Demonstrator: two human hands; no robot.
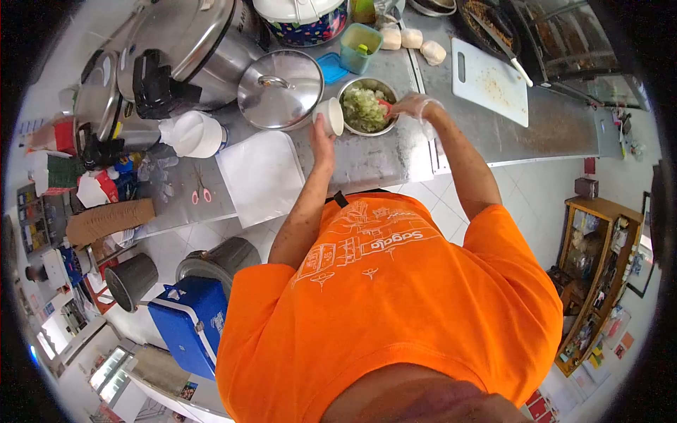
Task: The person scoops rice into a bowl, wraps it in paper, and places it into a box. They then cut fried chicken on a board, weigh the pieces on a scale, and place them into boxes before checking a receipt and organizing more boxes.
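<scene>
My left hand (323, 143) is wrapped round a small white cup (332, 113), tilted beside the rim of a steel bowl (345, 123). In the bowl lies a heap of chopped pale-green and white food (362, 102). My right hand (417, 108), in a clear plastic glove, is closed at the bowl's right edge. It grips a red spoon (386, 107) whose end reaches into the chopped food; part of the spoon is hidden. What the cup contains cannot be made out.
Left of the bowl lie a steel lid (281, 99), white sheets (259, 173) and scissors (200, 185). Behind it stands a green plastic tub (360, 49) near several buns (412, 39). On the right, a knife (504, 46) rests across a pan and a white cutting board (486, 81).
</scene>
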